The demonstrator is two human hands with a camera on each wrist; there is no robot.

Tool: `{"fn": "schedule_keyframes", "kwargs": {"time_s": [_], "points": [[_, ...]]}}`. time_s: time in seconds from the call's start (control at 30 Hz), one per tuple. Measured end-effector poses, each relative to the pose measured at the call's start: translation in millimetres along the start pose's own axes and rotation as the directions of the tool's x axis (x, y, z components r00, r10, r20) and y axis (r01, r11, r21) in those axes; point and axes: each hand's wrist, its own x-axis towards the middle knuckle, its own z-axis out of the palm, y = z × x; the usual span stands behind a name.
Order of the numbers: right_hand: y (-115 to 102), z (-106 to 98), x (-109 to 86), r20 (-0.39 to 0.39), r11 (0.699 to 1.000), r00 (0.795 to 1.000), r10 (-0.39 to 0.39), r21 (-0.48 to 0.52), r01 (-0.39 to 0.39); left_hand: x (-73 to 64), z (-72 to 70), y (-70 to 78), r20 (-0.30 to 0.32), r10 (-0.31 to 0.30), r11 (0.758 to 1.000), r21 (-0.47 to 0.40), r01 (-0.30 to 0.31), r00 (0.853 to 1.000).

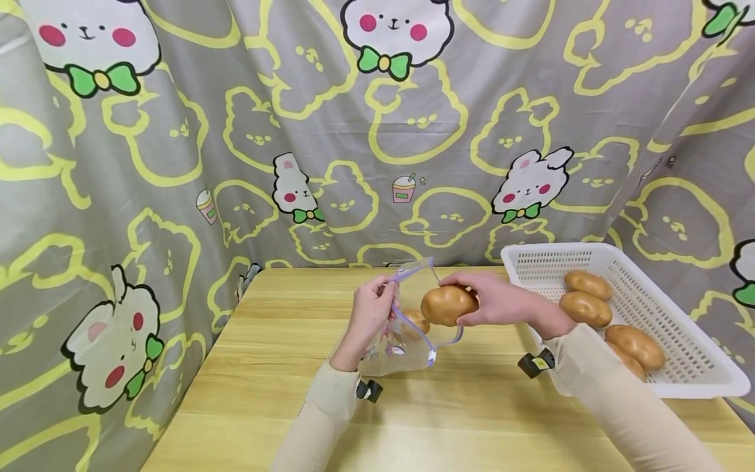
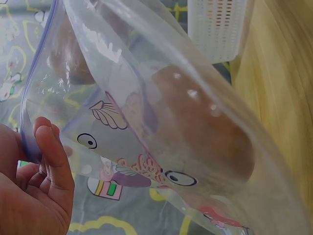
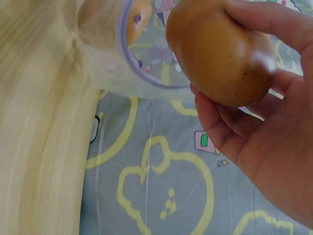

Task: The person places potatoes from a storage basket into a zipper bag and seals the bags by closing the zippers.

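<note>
Nearest, two cream sleeves (image 1: 321,410) reached over the bench (image 1: 259,347). The left hand (image 1: 374,301) pinched the purple zip strip (image 3: 124,39) of a clear, printed zip bag (image 1: 383,360), whose mouth gaped toward the other side. The right hand (image 1: 498,298) grasped a potato (image 1: 449,305) between thumb and fingers at that mouth; whether it had crossed the rim, I could not tell. Another potato (image 1: 415,321) sat inside the bag.

The held potato looked firm, rounded and fairly weighty, with a smooth, shiny skin that might slip; a broad hold around its widest part, thumb opposite the fingers, would probably suit it. The bag seemed light and limp, likely to fold unless gripped by its stiffer zip strip.

To the right, a white plastic basket (image 1: 698,370) with slotted walls held more potatoes (image 1: 586,309). Behind everything hung a grey curtain (image 1: 336,131) printed with rabbits and yellow outlines.
</note>
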Motion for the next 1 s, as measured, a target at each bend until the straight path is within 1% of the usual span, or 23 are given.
{"fn": "schedule_keyframes", "kwargs": {"time_s": [0.23,0.3,0.4,0.6,0.67,0.77,0.87,1.0], "points": [[-8.4,8.7,9.9,0.045,0.994,0.998,-0.052,-0.089,0.056,0.7,0.4,2.8,0.006,-0.005,1.000,-0.001,0.005,1.000],[-9.6,10.8,11.9,0.053,0.993,0.997,-0.048,-0.108,0.053,1.1,0.5,3.6,0.009,-0.011,1.000,-0.001,0.011,1.000],[-10.0,14.6,14.6,0.073,0.990,0.997,-0.021,-0.134,0.031,0.7,0.3,7.8,0.016,-0.015,1.000,0.001,0.015,1.000],[-10.8,21.5,17.7,0.101,0.986,0.994,0.045,-0.165,-0.028,-11.2,-2.7,38.9,0.027,-0.007,1.000,0.003,0.007,1.000],[-11.3,23.3,18.8,0.100,0.985,0.994,0.050,-0.167,-0.033,-13.9,-3.0,45.1,0.024,-0.006,1.000,-0.007,0.007,1.000],[-11.6,25.7,20.5,0.101,0.985,0.994,0.040,-0.172,-0.022,-15.2,-2.7,48.7,0.021,-0.010,1.000,-0.021,0.010,1.000],[-11.3,27.4,21.9,0.107,0.983,0.994,0.027,-0.181,-0.007,-14.7,-2.2,49.0,0.019,-0.020,1.000,-0.021,0.021,1.000],[-9.7,28.9,22.7,0.109,0.982,0.993,0.033,-0.189,-0.012,-14.1,-1.8,48.9,0.017,-0.022,1.000,-0.015,0.023,1.000]]}}
